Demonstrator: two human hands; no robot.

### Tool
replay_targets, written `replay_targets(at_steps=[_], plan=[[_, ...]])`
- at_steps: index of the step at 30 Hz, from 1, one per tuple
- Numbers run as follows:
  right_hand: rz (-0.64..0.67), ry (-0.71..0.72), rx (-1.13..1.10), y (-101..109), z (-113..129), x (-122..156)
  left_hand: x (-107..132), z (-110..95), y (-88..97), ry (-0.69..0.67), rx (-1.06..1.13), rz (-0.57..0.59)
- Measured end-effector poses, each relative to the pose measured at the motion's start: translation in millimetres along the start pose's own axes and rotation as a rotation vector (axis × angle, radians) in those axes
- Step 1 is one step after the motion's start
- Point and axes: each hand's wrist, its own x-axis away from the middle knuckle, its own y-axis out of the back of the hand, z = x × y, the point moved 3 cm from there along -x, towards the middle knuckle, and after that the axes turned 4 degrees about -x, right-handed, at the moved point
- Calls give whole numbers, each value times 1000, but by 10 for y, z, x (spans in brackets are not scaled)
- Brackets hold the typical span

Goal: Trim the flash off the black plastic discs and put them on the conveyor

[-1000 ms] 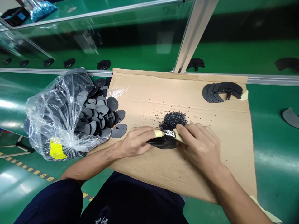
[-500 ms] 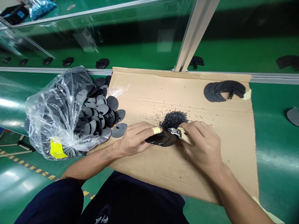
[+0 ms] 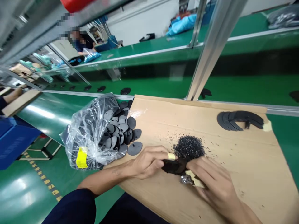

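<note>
Green bench: bag of discs.

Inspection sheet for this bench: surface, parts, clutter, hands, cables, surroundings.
Surface: cardboard sheet on green bench
Parts: dark discs in and beside clear bag; curved black pieces, overlapping, at far right
Clutter: pile of black bits, more scattered around it
Hands: left hand holds black piece; right hand holds metal-headed tool, handles yellowish
Cables: nothing seen on the cardboard
Surroundings: metal post; another person in background
</note>
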Motion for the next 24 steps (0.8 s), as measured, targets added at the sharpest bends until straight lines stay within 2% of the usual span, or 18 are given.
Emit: replay_targets(at_steps=[2, 4, 7, 9, 11, 12, 14, 15, 17, 19, 21, 24], plan=[[-21, 55, 25, -48, 13, 10, 21, -25, 58, 121, -19, 72], [-21, 87, 35, -82, 50, -1, 40, -77, 157, 180, -60, 173], [-6, 65, 58, -73, 102, -43, -29, -110, 440, 158, -145, 279], [-3, 16, 77, -44, 107, -66, -197, 1, 708, 117, -269, 238], [-14, -26, 89, -22, 91, -70, -470, 271, 965, 126, -421, 125], [-16, -39, 94, -19, 82, -64, -635, 459, 1073, 173, -474, 45], [-11, -57, 108, -27, 66, -41, -966, 899, 1223, 380, -527, -128], [-6, -63, 116, -34, 63, -27, -1125, 1101, 1244, 418, -531, -165], [11, -72, 136, -48, 71, 3, -1386, 1450, 1234, 463, -526, -201], [33, -85, 162, -57, 91, 29, -1548, 1708, 1196, 502, -521, -196], [54, -101, 181, -67, 113, 49, -1646, 1874, 1160, 530, -517, -171], [75, -105, 161, -95, 136, 70, -1823, 1984, 1069, 504, -483, -124]])
